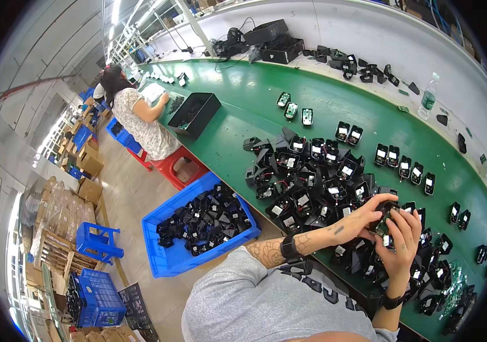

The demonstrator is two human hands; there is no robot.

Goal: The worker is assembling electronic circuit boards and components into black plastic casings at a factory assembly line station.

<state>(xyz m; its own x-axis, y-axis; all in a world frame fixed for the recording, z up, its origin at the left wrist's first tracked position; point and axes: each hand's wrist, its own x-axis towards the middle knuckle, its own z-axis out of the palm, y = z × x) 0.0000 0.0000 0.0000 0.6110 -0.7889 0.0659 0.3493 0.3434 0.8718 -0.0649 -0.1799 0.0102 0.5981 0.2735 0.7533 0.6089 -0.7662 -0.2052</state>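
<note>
Over the near right part of the bench, both my hands close around one small black plastic housing with a bit of green circuit board showing. My left hand grips it from the left, fingers curled over its far edge. From the right, my right hand wraps its fingers and thumb about the same piece. Much of the housing is hidden by my fingers. Below and around them spreads a heap of similar black housings, several with white labels and red wires. Small green boards lie in a pile at the near right.
Several housings stand in rows on the green bench. A blue bin full of black parts sits left of the bench. Farther off are a black box, a red stool and a seated co-worker. A bottle stands on the back ledge.
</note>
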